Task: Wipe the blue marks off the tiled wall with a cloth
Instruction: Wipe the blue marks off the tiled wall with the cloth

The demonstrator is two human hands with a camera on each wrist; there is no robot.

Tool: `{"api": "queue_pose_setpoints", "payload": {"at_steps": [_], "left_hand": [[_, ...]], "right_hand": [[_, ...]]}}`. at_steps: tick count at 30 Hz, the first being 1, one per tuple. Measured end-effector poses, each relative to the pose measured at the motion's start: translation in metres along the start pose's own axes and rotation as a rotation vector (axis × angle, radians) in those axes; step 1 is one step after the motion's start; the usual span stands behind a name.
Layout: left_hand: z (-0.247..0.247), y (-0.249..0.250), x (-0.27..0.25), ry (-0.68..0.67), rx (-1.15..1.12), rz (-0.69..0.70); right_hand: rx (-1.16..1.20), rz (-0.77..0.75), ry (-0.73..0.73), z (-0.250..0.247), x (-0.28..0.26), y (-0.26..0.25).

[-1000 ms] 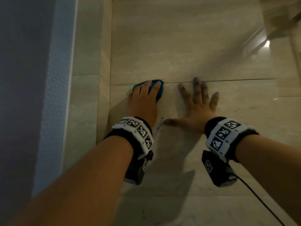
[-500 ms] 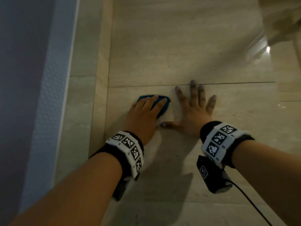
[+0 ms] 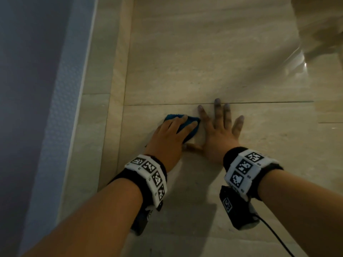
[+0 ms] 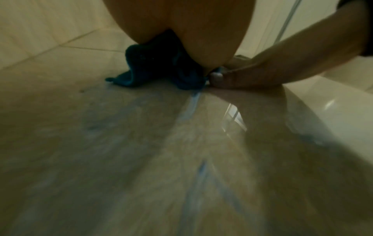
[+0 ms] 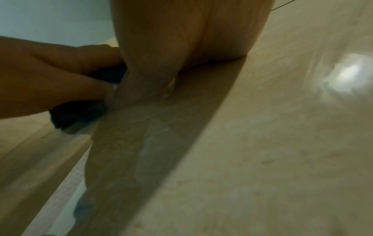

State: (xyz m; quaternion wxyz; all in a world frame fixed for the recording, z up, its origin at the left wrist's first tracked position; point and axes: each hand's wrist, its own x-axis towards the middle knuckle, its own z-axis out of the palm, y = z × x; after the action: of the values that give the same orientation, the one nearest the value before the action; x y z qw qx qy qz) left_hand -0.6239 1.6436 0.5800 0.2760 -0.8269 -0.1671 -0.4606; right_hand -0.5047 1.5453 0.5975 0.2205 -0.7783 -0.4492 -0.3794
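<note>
My left hand presses a bunched blue cloth against the beige tiled wall, its fingers lying straight over the cloth. My right hand lies flat on the wall just to the right, fingers spread and dark with smudges, its thumb almost touching the cloth. In the left wrist view a blue mark runs down the tile from under the cloth, with a fainter streak lower down. The right wrist view shows the left hand on the dark cloth.
A grout line crosses the wall just above my fingertips. A beige trim strip and a grey-blue textured surface border the tiles on the left. A black cable hangs from the right wrist camera.
My left hand has slid the cloth down from the grout line and rightward, close to the right thumb. The right hand has stayed flat in place.
</note>
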Motion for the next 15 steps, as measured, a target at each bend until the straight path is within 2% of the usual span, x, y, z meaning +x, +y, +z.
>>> {"api": "queue_pose_setpoints", "payload": {"at_steps": [9,15], "left_hand": [[0.010,-0.008,-0.032,-0.024,-0.032,-0.012],[0.010,-0.011,-0.047,-0.044,-0.004,-0.092]], "right_hand": [[-0.021,0.014,-0.022,-0.004,-0.003,-0.003],[-0.064,0.014,-0.033,-0.007,-0.020,-0.005]]}}
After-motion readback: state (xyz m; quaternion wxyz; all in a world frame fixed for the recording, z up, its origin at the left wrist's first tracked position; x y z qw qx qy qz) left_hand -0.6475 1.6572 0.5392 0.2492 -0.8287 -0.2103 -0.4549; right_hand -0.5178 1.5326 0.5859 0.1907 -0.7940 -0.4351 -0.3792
